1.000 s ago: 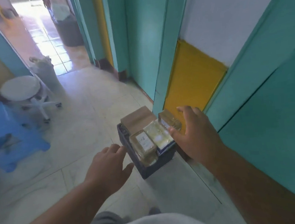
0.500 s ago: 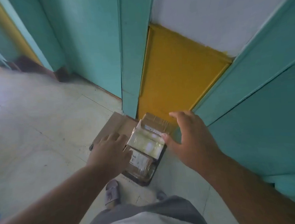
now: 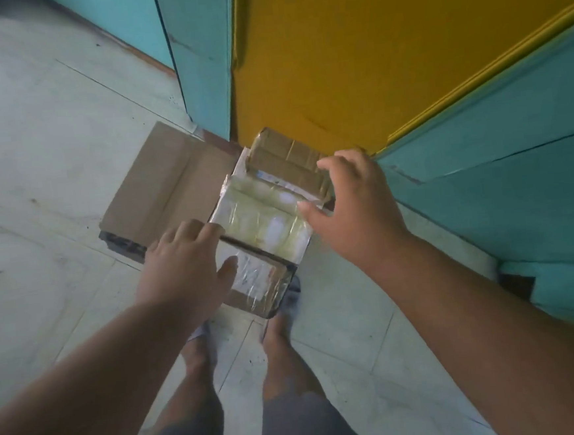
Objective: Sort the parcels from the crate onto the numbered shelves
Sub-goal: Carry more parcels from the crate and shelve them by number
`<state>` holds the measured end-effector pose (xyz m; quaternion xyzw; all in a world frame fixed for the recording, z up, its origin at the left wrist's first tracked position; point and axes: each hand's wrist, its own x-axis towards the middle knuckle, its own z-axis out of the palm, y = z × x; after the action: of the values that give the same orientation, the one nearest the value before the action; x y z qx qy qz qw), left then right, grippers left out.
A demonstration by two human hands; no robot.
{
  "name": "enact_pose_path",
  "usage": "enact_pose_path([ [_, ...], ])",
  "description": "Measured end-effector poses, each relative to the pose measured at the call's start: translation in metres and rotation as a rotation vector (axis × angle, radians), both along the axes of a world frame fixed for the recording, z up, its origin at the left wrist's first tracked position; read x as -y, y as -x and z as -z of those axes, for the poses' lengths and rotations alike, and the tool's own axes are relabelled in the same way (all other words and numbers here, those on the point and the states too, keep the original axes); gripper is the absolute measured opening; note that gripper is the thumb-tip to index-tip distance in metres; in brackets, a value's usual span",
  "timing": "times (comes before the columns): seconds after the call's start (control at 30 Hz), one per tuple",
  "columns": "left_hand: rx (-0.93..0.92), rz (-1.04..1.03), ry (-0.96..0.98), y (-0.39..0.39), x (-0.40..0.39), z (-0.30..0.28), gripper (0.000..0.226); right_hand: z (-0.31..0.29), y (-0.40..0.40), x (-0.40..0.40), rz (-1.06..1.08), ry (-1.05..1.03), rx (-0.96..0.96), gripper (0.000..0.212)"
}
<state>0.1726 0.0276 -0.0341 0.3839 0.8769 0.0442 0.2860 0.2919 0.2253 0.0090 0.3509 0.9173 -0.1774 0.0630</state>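
Note:
A dark crate stands on the floor, filled with several parcels. A white tape-wrapped parcel lies on top in the middle. Behind it is a brown taped parcel; a big plain cardboard box fills the left side; a small labelled parcel sits nearest me. My left hand reaches over the crate's near left, fingers spread at the white parcel's left edge. At that parcel's right edge my right hand hovers with fingers spread, thumb at the corner. Neither hand plainly grips anything.
The crate sits against a teal post and a yellow panel. A teal wall runs along the right. Pale floor tiles stretch to the left. My two feet stand just in front of the crate.
I have bent closer, so the crate now looks larger and lies right under me. Both hands have dropped to the white parcel's two sides.

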Motion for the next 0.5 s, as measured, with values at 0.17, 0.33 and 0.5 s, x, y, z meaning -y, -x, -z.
enact_pose_path([
  [0.17, 0.005, -0.018, 0.04, 0.01, -0.014, 0.049, 0.054, 0.072, 0.04, -0.035, -0.095, -0.023, 0.111, 0.065],
  [0.33, 0.016, -0.065, 0.05, 0.015, -0.036, 0.087, 0.049, 0.127, 0.051, -0.057, -0.136, -0.055, 0.169, 0.059],
  [0.5, 0.065, -0.103, 0.068, 0.009, -0.037, 0.094, 0.05, 0.121, 0.052, -0.056, -0.147, -0.061, 0.021, 0.055],
])
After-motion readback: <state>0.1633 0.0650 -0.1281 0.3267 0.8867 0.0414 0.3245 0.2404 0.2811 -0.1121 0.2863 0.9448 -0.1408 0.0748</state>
